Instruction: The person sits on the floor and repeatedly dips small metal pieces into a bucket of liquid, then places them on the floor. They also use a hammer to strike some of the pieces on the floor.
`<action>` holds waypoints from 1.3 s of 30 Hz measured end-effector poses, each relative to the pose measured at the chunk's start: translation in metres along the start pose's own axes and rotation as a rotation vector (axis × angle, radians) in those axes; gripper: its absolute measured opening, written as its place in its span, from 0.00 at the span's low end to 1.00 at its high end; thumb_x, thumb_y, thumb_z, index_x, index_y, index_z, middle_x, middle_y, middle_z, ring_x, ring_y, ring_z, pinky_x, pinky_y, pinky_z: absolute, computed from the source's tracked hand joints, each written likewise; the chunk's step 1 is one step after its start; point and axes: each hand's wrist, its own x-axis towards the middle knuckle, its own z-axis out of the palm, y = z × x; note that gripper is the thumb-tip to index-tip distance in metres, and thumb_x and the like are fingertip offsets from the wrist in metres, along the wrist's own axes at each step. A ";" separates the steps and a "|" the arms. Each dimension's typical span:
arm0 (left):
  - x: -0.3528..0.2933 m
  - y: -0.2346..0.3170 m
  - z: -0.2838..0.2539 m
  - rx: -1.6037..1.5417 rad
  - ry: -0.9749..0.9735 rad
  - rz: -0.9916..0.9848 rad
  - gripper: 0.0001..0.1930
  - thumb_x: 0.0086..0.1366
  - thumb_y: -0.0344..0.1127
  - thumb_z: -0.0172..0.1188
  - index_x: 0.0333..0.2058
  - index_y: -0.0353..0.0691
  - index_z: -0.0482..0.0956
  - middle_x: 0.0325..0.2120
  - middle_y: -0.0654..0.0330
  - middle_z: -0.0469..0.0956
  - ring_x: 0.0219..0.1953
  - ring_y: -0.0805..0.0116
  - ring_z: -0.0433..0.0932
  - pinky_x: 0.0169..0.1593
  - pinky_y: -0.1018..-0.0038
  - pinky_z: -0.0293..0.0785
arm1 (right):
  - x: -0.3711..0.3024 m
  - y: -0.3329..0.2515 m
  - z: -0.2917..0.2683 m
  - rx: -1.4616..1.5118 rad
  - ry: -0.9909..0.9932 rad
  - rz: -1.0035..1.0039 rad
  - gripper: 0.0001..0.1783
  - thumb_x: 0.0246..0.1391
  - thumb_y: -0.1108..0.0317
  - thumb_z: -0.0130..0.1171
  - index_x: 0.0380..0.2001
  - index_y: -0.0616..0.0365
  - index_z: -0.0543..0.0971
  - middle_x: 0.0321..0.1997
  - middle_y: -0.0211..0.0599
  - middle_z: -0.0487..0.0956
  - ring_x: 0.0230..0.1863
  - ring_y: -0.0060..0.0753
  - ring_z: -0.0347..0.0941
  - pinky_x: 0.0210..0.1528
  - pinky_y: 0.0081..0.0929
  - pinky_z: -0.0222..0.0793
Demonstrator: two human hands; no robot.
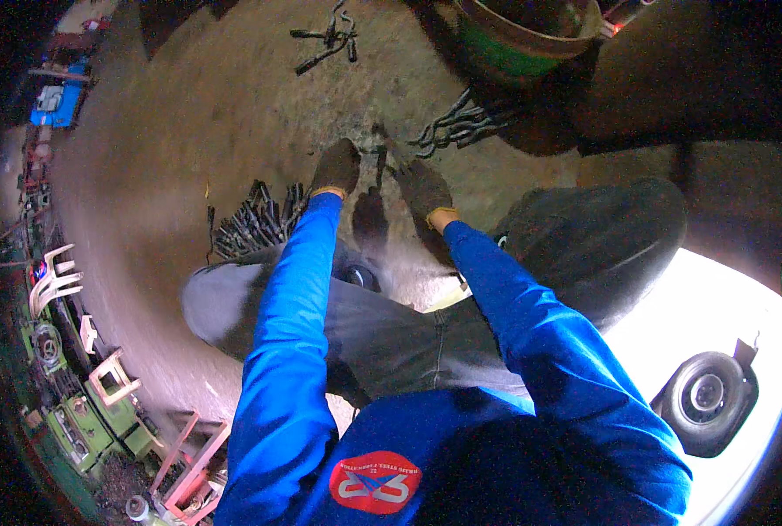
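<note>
My left hand (338, 167), in a dark glove with an orange-yellow cuff, is closed low over the floor; what its fingers hold is hidden. Gloved the same way, my right hand (424, 188) reaches in from the right, its fingers closed at a short dark metal rod (381, 162) in the gap between both hands. Beside my left wrist lies a pile of dark metal rods (255, 219). Just beyond my right hand are several bent metal rods (463, 124), bunched together. Farther off, a few more bent metal pieces (329, 39) lie in a loose heap.
A green round tub (518, 53) with a rusty rim stands at the far right. My bent legs (583, 254) frame the work spot. Along the left are green machinery (80, 430), a white plastic chair (55, 279) and a red metal frame (189, 473). A wheel (704, 396) shows at lower right.
</note>
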 end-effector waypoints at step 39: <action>0.003 -0.001 0.003 0.281 -0.133 0.072 0.17 0.58 0.43 0.64 0.35 0.34 0.79 0.39 0.42 0.77 0.46 0.43 0.75 0.48 0.55 0.72 | -0.004 0.003 -0.004 0.241 -0.169 0.340 0.28 0.57 0.42 0.49 0.47 0.53 0.79 0.43 0.53 0.80 0.44 0.61 0.75 0.47 0.48 0.70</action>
